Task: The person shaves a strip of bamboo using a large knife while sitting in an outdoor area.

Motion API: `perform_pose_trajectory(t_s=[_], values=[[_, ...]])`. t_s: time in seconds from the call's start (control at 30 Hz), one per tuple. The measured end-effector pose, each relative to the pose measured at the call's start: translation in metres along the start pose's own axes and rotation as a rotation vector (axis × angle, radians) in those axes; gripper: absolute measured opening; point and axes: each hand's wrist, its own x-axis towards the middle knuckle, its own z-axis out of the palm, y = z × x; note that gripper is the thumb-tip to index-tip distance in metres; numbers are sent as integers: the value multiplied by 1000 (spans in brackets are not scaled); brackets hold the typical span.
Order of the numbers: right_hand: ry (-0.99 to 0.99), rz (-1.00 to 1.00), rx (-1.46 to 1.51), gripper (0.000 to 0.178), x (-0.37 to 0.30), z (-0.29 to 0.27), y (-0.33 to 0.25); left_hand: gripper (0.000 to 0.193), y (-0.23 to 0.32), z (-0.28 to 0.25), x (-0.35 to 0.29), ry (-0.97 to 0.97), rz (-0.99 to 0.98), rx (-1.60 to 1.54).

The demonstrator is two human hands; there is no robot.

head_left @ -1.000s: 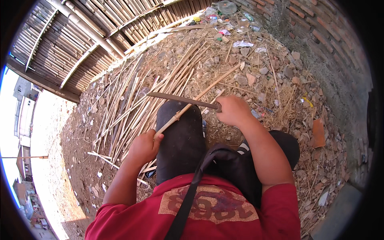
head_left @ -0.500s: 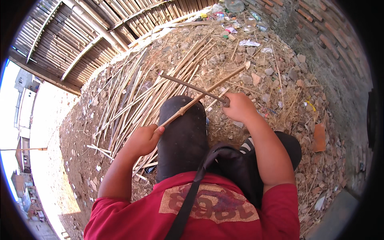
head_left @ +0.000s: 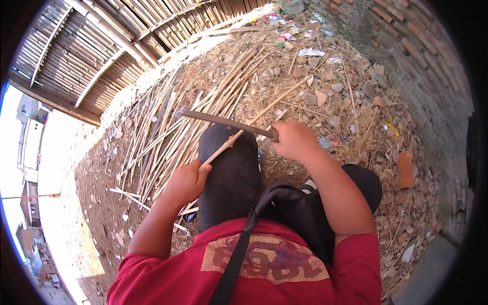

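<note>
My left hand (head_left: 185, 182) is closed around the near end of a split bamboo stick (head_left: 220, 151). The stick slants away to the upper right, passing over my dark-trousered knee (head_left: 226, 185), and has a knobby node partway along. In my right hand (head_left: 296, 141) is the handle of a long knife (head_left: 218, 119), its dark blade stretching left above the knee. The blade crosses the stick just beyond the node; whether they touch, I cannot tell.
Many split bamboo strips (head_left: 168, 129) lie in a loose pile beyond and left of my knee. Rubble, dry straw and litter cover the ground. A bamboo-slat structure (head_left: 96, 51) stands at the upper left, a brick wall (head_left: 422, 51) at the right.
The knife has shifted left and slightly nearer, and its blade now shows broader. My right hand has moved a little left. The left hand still grips the stick.
</note>
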Motion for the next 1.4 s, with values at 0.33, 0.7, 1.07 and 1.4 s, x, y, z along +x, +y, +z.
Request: perform_pose_trajectory(t_s=[0.33,0.7,1.07,1.4], values=[[45,137,-31,27,3,-9,10,53,-18,0,8,-78,23,-46],[85,79,-71,24,-2,-16,26,54,-18,-5,11,-96,85,-104],[148,239,72,26,8,-19,47,50,-21,-5,7,-69,104,-47],[117,101,-143,30,-4,-30,33,52,-34,4,3,-34,115,-33]])
